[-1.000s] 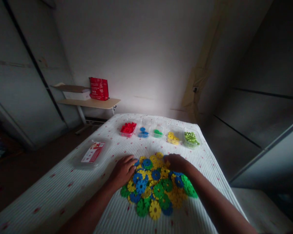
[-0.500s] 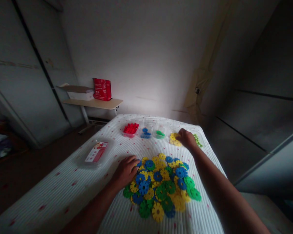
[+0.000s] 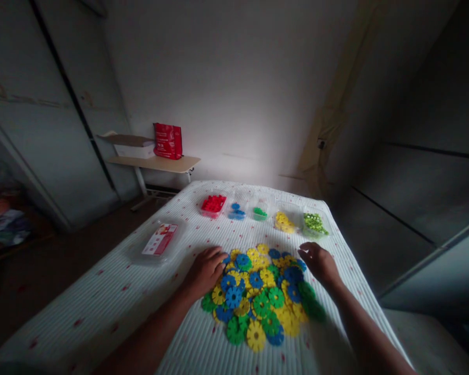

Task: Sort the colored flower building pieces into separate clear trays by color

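Observation:
A loose pile of notched plastic discs in yellow (image 3: 256, 336), blue (image 3: 233, 297) and green (image 3: 275, 297) lies on the bed-like surface in front of me. My left hand (image 3: 205, 269) rests at the pile's far left edge, fingers stretched over the outer discs. Beyond the right side of the pile hovers my right hand (image 3: 320, 262), its fingers loosely apart and no disc visible in them. Behind stand clear tubs: one with yellow discs (image 3: 284, 223) and, to its left, one with a few green discs (image 3: 260, 213) and one with blue discs (image 3: 237, 212).
At the row's left end is a tub of red pieces (image 3: 213, 205); at its right end, light green pieces (image 3: 315, 224). A labelled clear plastic lid or box (image 3: 159, 240) lies on the left. A side table (image 3: 160, 164) holds a red bag (image 3: 168, 141) and a box (image 3: 135, 150).
My right hand has come back from the tub of yellow discs to the pile's right edge, uncovering the light green pieces. My left hand has stayed by the pile.

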`<control>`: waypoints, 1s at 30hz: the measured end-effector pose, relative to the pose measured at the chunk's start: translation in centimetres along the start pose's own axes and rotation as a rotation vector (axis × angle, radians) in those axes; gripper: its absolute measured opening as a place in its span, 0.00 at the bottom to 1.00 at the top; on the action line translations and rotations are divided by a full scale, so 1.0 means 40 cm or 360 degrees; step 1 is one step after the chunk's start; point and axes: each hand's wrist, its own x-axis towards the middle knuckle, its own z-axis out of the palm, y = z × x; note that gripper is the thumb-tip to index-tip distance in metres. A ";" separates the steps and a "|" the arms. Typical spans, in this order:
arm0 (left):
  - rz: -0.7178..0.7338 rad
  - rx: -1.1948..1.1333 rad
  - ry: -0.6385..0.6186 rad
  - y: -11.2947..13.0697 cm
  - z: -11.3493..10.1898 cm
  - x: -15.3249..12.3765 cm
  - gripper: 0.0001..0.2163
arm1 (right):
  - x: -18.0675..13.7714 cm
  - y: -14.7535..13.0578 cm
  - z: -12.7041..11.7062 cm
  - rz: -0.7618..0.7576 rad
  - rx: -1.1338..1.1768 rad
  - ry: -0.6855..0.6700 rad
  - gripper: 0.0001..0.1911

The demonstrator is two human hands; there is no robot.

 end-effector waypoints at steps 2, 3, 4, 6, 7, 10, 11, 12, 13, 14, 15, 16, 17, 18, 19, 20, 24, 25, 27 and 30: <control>0.0007 0.0004 0.0011 0.000 -0.001 0.001 0.15 | -0.022 0.029 0.021 0.0007 0.0004 -0.0021 0.12; 0.0007 0.0006 0.0015 0.000 -0.002 0.001 0.15 | -0.030 0.038 0.031 0.0009 -0.0017 -0.0029 0.12; 0.0006 0.0011 0.0017 0.000 -0.002 0.001 0.15 | -0.035 0.042 0.041 0.0009 -0.0047 -0.0030 0.13; 0.0003 0.0028 0.0014 0.001 -0.003 0.002 0.15 | -0.040 0.042 0.055 -0.0012 -0.0116 -0.0023 0.14; 0.0005 0.0034 0.0008 0.002 -0.004 0.003 0.15 | -0.041 0.038 0.060 -0.0030 -0.0154 -0.0024 0.14; 0.0011 0.0035 -0.0003 0.007 -0.009 0.003 0.15 | -0.042 0.027 0.068 -0.0066 -0.0266 -0.0039 0.14; 0.0011 0.0030 -0.0003 0.009 -0.011 0.003 0.15 | -0.043 0.025 0.069 -0.0070 -0.0286 -0.0038 0.14; 0.0009 0.0023 -0.0002 0.011 -0.013 0.004 0.15 | -0.043 0.024 0.069 -0.0071 -0.0298 -0.0030 0.14; 0.0010 0.0013 -0.0001 0.013 -0.015 0.003 0.15 | -0.044 0.024 0.069 -0.0075 -0.0304 -0.0019 0.14; 0.0016 -0.0002 -0.0002 0.014 -0.018 0.003 0.15 | -0.045 0.024 0.069 -0.0086 -0.0309 -0.0011 0.14; 0.0025 -0.0020 -0.0007 0.016 -0.019 0.003 0.15 | -0.045 0.024 0.069 -0.0105 -0.0311 -0.0006 0.14; 0.0036 -0.0042 -0.0016 0.017 -0.021 0.001 0.16 | -0.046 0.023 0.068 -0.0128 -0.0310 -0.0005 0.14; 0.0046 -0.0067 -0.0034 0.018 -0.022 0.000 0.16 | -0.046 0.020 0.067 -0.0156 -0.0299 -0.0008 0.13; 0.0056 -0.0095 -0.0056 0.020 -0.022 -0.003 0.17 | -0.047 0.016 0.066 -0.0193 -0.0279 -0.0016 0.13; 0.0065 -0.0128 -0.0078 0.022 -0.021 -0.006 0.17 | -0.048 0.010 0.065 -0.0238 -0.0251 -0.0025 0.13; 0.0076 -0.0165 -0.0103 0.023 -0.020 -0.008 0.18 | -0.048 0.003 0.064 -0.0287 -0.0222 -0.0034 0.13; 0.0123 -0.0285 -0.0166 0.034 -0.019 -0.015 0.19 | -0.051 -0.023 0.063 -0.0426 -0.0124 -0.0070 0.13; 0.0123 -0.0284 -0.0166 0.039 -0.020 -0.014 0.18 | -0.051 -0.025 0.064 -0.0433 -0.0108 -0.0074 0.12; 0.0104 -0.0244 -0.0169 0.050 -0.026 -0.008 0.18 | -0.050 -0.023 0.069 -0.0415 -0.0076 -0.0070 0.13; 0.0103 -0.0166 -0.0205 0.074 -0.039 0.017 0.18 | -0.047 -0.011 0.078 -0.0354 -0.0025 -0.0057 0.16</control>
